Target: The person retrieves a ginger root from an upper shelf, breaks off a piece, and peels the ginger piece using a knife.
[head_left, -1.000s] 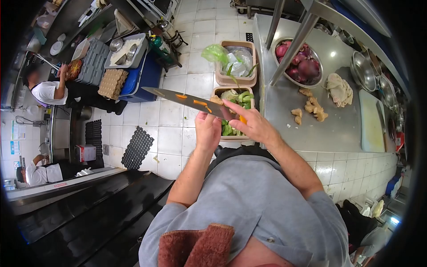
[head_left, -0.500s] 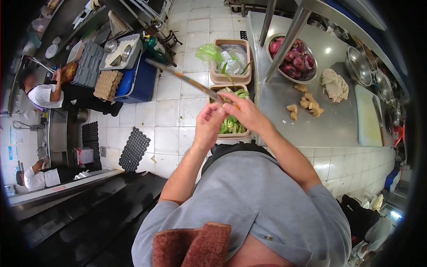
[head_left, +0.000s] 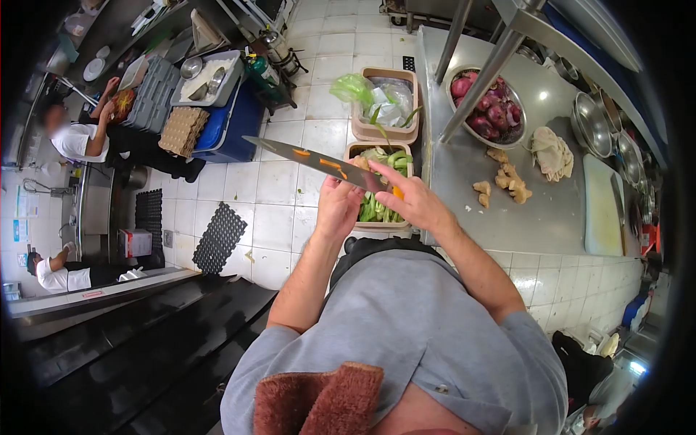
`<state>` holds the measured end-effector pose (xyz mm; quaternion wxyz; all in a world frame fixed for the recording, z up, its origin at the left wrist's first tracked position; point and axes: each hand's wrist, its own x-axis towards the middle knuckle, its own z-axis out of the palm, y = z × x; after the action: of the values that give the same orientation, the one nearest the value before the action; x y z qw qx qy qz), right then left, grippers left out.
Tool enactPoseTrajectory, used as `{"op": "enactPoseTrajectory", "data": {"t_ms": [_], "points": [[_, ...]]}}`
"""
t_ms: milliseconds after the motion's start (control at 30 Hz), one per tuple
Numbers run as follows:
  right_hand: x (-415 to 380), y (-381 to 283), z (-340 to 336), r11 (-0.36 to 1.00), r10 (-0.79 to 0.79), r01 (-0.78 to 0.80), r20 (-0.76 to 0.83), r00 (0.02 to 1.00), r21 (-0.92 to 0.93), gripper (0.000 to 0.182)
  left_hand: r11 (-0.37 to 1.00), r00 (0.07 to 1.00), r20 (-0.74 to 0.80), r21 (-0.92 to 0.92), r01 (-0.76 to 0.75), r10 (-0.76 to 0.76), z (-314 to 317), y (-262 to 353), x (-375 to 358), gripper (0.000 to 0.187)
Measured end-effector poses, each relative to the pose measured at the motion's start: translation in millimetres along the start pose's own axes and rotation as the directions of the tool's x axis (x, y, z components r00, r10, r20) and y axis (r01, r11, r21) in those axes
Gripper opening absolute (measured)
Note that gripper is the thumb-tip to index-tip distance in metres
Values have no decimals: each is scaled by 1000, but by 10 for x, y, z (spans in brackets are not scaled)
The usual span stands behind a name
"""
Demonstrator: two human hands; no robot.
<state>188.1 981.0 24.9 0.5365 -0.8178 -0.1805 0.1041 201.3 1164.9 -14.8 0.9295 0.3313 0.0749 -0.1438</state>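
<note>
A broad knife (head_left: 308, 158) is held out in front of me, its tip toward the left and orange patches along the blade. My right hand (head_left: 417, 203) grips its handle end, index finger stretched along the blade; a bit of orange shows under the palm. The fingers of my left hand (head_left: 338, 206) are curled against the blade's lower edge, partly hidden behind it. Below both hands, on the floor, stands a beige bin (head_left: 388, 227) with green vegetable pieces in it. Whether a small piece is pinched in my left fingers is hidden.
A second bin (head_left: 384, 134) holds plastic bags. On the steel table (head_left: 471, 228) at right are a bowl of red onions (head_left: 496, 112), ginger (head_left: 511, 181), a cloth (head_left: 552, 154) and a cutting board (head_left: 602, 206) with a knife. Two people work at left, near a blue cooler (head_left: 232, 138).
The knife has turned so that its flat side faces me. My right index finger has straightened along the blade, and my hands have moved slightly apart. The whole view has shifted a little.
</note>
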Motion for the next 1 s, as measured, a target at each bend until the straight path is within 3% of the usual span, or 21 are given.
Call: {"op": "enactPoseTrajectory", "data": {"t_ms": [167, 267, 367, 467, 667, 767, 833, 867, 900, 933, 1000], "points": [[-21, -62, 0, 999, 38, -39, -14, 999, -30, 62, 1000, 997, -76, 18, -3, 5, -16, -32, -16, 24], [-49, -23, 38, 1000, 11, -11, -38, 999, -3, 62, 999, 999, -10, 30, -42, 42, -36, -66, -44, 19], [-54, -19, 35, 999, 31, -31, -10, 999, -29, 62, 996, 994, -78, 56, -73, 77, 79, -83, -81, 18], [-100, -44, 15, 998, 65, -65, 0, 998, -27, 61, 992, 992, -20, 15, -128, 128, 60, -146, -68, 18], [-97, -51, 72, 993, 114, -116, -46, 992, -32, 59, 996, 995, -45, 43, -84, 86, 120, -105, -88, 17], [20, 177, 199, 998, 32, -26, -115, 993, 54, 56, 995, 999, -3, 93, -36, 37, -28, -195, -86, 15], [160, 297, 221, 986, -92, 126, -277, 956, 107, 55, 983, 999, 39, 184, 21, -28, 53, -325, -219, 16], [138, 270, 100, 986, 79, -52, -167, 983, 160, 54, 982, 997, 51, 182, 46, -56, -51, -364, -201, 18], [131, 213, 14, 987, 74, -47, -171, 983, 156, 54, 981, 995, 67, 182, 66, -79, -155, -375, -150, 20], [130, 172, -52, 931, 283, -259, -63, 957, 257, 54, 981, 994, 73, 184, 61, -76, -111, -287, -99, 20], [91, 163, -90, 865, 420, -417, 53, 906, 280, 55, 992, 996, 7, 90, 88, -89, 2, -127, -83, 25]]}}
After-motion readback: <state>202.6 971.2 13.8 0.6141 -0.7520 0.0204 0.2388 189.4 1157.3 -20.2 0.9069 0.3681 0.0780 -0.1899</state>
